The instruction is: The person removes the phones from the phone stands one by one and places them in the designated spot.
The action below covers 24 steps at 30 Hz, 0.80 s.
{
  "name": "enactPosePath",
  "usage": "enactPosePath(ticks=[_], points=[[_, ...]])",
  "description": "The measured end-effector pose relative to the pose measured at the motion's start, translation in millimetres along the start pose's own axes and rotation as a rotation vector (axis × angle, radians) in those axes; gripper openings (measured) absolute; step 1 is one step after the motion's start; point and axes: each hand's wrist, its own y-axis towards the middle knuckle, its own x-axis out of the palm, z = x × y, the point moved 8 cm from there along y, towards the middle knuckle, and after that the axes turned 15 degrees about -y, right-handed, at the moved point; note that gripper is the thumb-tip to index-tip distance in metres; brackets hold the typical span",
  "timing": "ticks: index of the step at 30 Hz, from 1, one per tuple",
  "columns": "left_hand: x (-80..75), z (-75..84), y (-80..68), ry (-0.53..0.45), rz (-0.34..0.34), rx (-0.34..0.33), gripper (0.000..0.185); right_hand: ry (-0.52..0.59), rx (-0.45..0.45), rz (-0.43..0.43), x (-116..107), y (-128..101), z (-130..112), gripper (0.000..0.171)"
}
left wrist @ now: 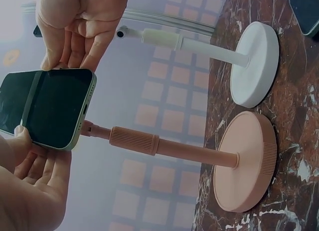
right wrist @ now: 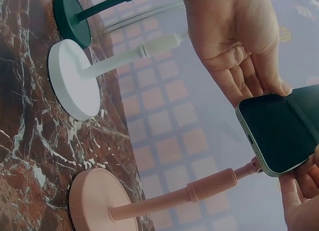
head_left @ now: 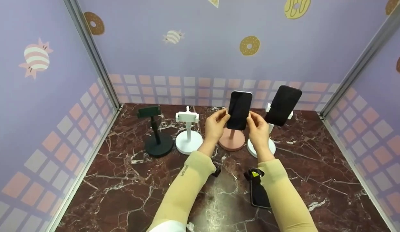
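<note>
A smartphone (head_left: 240, 109) with a dark screen stands upright at the head of the pink phone stand (head_left: 232, 143). My left hand (head_left: 216, 125) grips its left edge, thumb at the front and fingers reaching behind. On the opposite edge, my right hand (head_left: 258, 129) pinches in the same way. Both wrist views show the phone's lower end above the ribbed pink pole (left wrist: 134, 140). The stand's clamp is hidden behind the phone and fingers, so I cannot tell how it grips.
Left of the pink stand are a white stand (head_left: 188, 141) and a dark green stand (head_left: 158, 145), both without phones. A white stand (head_left: 271, 149) on the right carries a tilted phone (head_left: 283, 104). Another phone (head_left: 259, 195) lies on the marble table by my right forearm. Patterned walls enclose the table.
</note>
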Motion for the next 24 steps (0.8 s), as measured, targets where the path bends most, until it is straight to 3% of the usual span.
enactPosePath(ticks=[12, 24], points=[[-10.9, 14.8, -27.1, -0.05, 0.001, 0.038, 0.029, 0.029, -0.017, 0.007, -3.8, -25.1, -7.3, 0.03], [-24.1, 40.0, -68.5, -0.13, -0.016, 0.034, 0.03, 0.06, -0.063, -0.011, -12.4, -65.3, -25.9, 0.028]])
